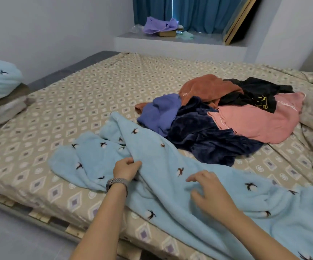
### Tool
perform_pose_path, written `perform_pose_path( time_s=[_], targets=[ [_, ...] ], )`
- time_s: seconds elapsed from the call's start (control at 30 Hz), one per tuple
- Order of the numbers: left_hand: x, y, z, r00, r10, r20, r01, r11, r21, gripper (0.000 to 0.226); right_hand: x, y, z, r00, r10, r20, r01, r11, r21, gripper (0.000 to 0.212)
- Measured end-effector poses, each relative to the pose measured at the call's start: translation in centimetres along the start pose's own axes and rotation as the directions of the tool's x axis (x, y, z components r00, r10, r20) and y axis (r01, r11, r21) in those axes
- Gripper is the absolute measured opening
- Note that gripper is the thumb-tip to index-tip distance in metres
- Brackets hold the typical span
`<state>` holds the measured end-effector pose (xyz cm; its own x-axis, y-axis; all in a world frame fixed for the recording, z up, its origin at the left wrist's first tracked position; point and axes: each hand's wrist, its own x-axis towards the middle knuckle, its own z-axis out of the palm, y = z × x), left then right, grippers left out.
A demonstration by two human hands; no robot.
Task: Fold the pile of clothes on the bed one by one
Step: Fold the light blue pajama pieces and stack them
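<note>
Blue fleece garment (170, 166) lies spread over the near edge of the bed (77, 91). Left hand (126, 168) pinches a fold of it; right hand (211, 194) rests on it just beside, fingers loosely spread. Beyond both hands sits the pile of clothes (226, 113).

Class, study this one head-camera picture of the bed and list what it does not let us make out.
- Light blue garment: its kind is unclear; its right end is cut off by the frame edge.
- Pile of clothes: overlapping garments hide the count.
- Lettering on the pink garment: too small to read.
- Right hand: motion blur hides whether its fingers grip.
- Stack at left: cut off by the frame edge.
</note>
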<state>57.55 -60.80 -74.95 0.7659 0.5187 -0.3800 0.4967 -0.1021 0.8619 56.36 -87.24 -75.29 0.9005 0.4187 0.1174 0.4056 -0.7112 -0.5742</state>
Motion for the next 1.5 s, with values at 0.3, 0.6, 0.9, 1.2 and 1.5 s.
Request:
perform_pose_path(
  time_s=[0.3,0.6,0.9,1.2,1.5],
  targets=[
    [1.2,-0.2,-4.6,0.924,-0.141,0.355,0.28,0.882,-0.379,0.009,9.5,-11.4,7.5,0.965,-0.044,0.257,0.06,0.997,-0.057,0.071],
    [3.9,-0.8,-6.0,0.977,-0.142,0.159,0.213,0.703,-0.679,0.03,6.3,-10.3,9.7,0.909,-0.277,0.312,0.223,0.955,0.198,0.055],
    [4.1,-1.7,-10.0,0.987,-0.156,-0.042,0.03,0.435,-0.9,0.022,6.7,-11.6,10.3,0.809,-0.338,0.48,0.276,0.941,0.197,0.061],
    [5.3,-4.2,-11.8,0.962,-0.219,-0.162,0.002,0.6,-0.8,0.015,10.4,-10.7,7.0,0.975,-0.14,-0.174,0.174,0.965,0.194,0.017],
    [7.6,-4.0,-12.1,0.961,-0.09,-0.261,-0.178,0.519,-0.836,0.025,15.4,-8.3,5.6,0.908,0.133,0.398,-0.109,0.991,-0.083,0.065]
  ],
)
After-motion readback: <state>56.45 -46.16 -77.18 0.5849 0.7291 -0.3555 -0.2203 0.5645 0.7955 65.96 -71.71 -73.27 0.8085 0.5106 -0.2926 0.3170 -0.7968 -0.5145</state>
